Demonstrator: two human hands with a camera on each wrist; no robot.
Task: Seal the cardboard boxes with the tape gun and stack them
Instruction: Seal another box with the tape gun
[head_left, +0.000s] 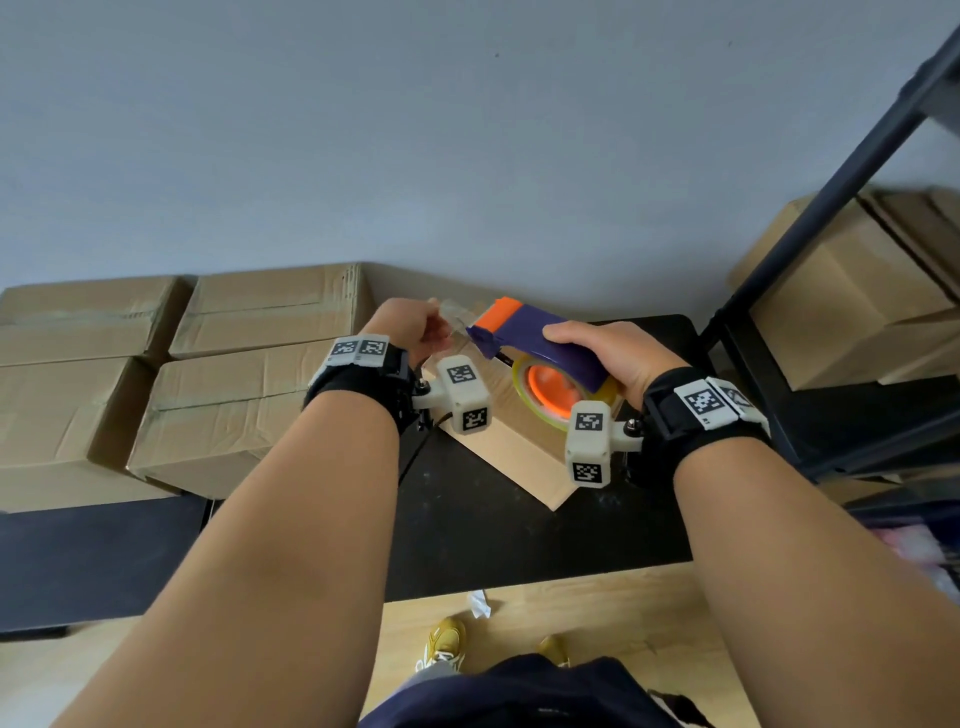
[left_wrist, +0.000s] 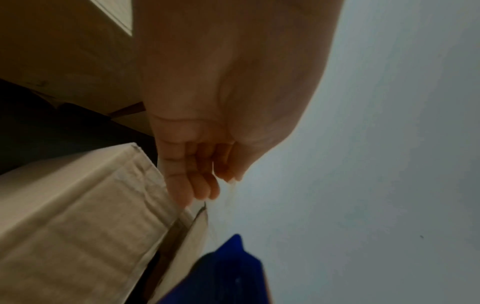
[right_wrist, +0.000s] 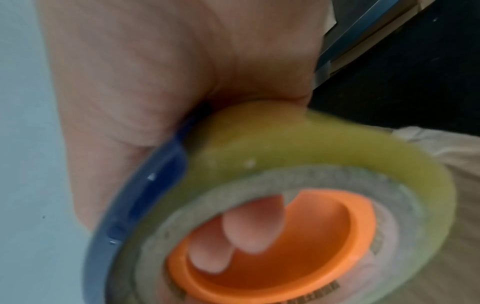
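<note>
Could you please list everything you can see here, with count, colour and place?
tape gun: one, purple and orange, held above the small box
tape roll: one, yellowish, on the gun
tape end: one, clear, at the gun's front
small box: one, tan, on the black table
large boxes: four, brown, at left
shelf boxes: several, brown, on the dark rack
paper scrap: one, white, on the floor
left hand: pinches the tape end
right hand: grips the tape gun
</note>
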